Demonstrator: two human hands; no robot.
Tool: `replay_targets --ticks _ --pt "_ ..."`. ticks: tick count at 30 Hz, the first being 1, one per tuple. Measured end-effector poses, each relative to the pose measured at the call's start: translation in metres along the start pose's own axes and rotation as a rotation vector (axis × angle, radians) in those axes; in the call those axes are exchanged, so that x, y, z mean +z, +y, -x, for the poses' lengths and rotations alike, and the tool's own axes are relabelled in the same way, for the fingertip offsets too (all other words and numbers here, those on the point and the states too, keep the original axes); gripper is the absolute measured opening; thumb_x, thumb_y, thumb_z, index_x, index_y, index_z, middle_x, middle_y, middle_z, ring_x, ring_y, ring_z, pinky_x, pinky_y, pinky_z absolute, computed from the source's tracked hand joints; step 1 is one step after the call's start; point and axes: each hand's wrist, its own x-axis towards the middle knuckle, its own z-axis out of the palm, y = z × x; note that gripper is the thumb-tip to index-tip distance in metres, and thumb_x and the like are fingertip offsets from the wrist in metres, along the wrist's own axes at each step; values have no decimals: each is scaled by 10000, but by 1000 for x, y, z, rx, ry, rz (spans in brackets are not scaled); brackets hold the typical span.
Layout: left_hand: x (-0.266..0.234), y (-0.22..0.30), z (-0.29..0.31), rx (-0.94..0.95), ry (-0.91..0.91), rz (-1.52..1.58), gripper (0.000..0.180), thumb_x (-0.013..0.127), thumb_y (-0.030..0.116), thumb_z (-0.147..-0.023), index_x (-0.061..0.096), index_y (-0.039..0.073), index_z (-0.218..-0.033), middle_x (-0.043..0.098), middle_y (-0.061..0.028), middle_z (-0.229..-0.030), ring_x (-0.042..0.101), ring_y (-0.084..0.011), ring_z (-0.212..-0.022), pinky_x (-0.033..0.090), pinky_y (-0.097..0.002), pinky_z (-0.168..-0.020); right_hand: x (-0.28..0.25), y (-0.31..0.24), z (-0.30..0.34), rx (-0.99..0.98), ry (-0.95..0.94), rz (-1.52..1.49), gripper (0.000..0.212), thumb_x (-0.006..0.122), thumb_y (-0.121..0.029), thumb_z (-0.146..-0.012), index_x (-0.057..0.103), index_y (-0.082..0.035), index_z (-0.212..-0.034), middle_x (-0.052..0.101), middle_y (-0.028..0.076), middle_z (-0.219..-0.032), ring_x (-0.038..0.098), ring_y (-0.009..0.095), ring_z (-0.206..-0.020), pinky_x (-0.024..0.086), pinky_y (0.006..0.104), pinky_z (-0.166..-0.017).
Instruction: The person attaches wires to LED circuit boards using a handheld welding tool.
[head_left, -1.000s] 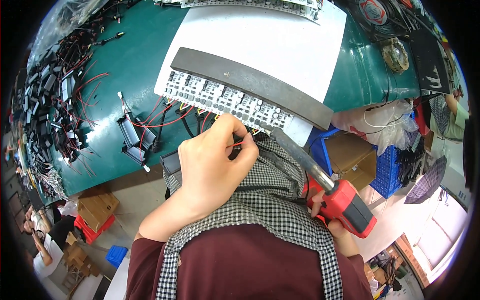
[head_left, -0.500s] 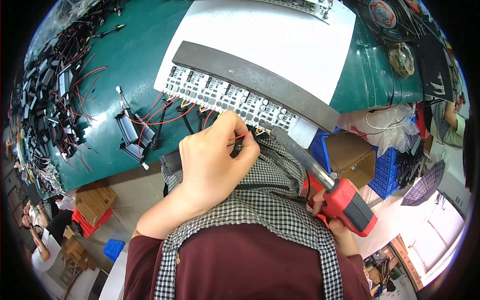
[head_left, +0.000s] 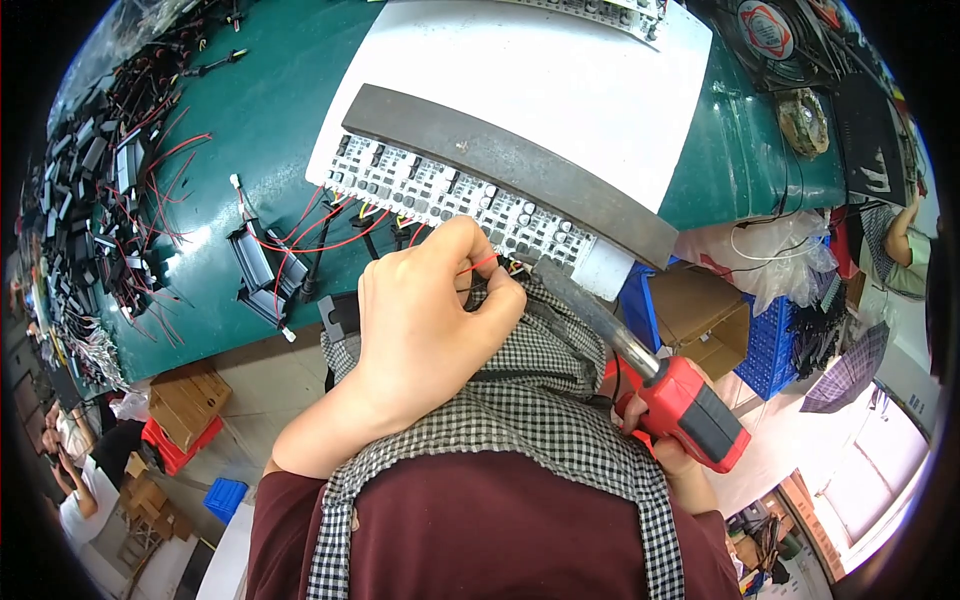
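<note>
My left hand [head_left: 425, 305] is closed in a pinch on a thin red wire [head_left: 484, 262] at the near edge of a strip of white circuit boards [head_left: 440, 195]. My right hand [head_left: 672, 452], partly hidden, grips the red and black body of a soldering gun [head_left: 690, 405]. Its dark metal barrel slants up to the left, and the tip meets the board edge just right of my left fingertips. Several red wires and black leads hang from the boards' near edge. A long dark bar [head_left: 510, 160] lies along their far side.
Boards and bar rest on a white sheet [head_left: 530, 75] over a green tabletop [head_left: 270, 60]. Black housings with wires [head_left: 100, 190] pile up at left; more housings [head_left: 262, 265] lie nearer. At right are a fan [head_left: 765, 28], a cardboard box [head_left: 705, 310] and a blue crate [head_left: 770, 350].
The soldering gun has shifted slightly left, its tip now closer to my left fingertips. My left hand has moved only a little, still pinching the red wire.
</note>
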Motion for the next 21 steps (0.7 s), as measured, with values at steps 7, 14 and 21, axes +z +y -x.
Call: replay_targets --ticks 7,14,21 --pt "-1 1 -1 -13 -17 -5 146 632 65 -693 486 58 -687 385 -26 -409 403 -181 -338 298 -323 -386 5 -18 -15 -36 10 -94 805 797 -391 -644 495 101 -1206 679 82 -797 669 213 -721 503 277 -675" --pt "-1 2 0 -24 -24 -14 139 626 67 -700 488 56 -686 386 -28 -409 407 -184 -340 296 -329 -391 8 -33 -23 -40 27 -161 793 763 -420 -696 471 102 -1218 674 79 -788 669 217 -724 514 294 -676" --pt "-2 3 -1 -11 -21 -22 140 626 67 -702 488 56 -679 393 -30 -409 417 -189 -343 296 -331 -393 -3 -26 -9 -5 -11 152 717 707 -474 -727 521 65 -1162 667 106 -899 664 262 -783 514 316 -669"
